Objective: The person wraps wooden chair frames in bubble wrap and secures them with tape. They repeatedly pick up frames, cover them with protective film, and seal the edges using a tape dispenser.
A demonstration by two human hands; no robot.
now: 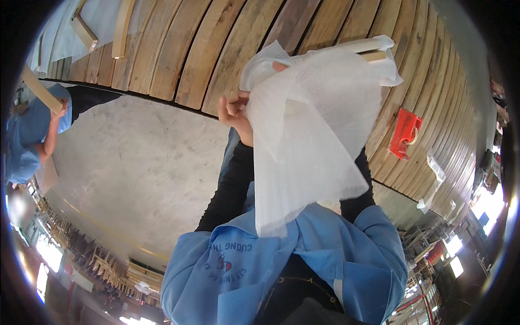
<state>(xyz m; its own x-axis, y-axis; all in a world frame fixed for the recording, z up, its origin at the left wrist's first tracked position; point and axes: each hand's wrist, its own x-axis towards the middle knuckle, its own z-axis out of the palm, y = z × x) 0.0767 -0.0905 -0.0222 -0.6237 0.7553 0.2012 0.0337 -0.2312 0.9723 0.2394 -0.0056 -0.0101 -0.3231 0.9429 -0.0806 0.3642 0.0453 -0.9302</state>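
A thin white translucent foam sheet (319, 124) hangs in front of me in loose folds, its lower corner draping toward my chest. At its left edge, my left hand (238, 114) has curled fingers against the sheet and appears to grip it. One fingertip shows through at the sheet's top left. The end of a pale wooden piece (374, 56) pokes out of the foam at the upper right, and the rest of it is covered. My right forearm (358, 184) runs up behind the sheet, which hides my right hand and its fingers.
Beneath the sheet lies a wooden slatted table (216, 54). A red tape dispenser (404, 134) sits to the right, with a crumpled white strip (433, 176) beyond. More wooden pieces (123, 32) lie at the far left. A person in blue (40, 130) holds a wooden piece at left.
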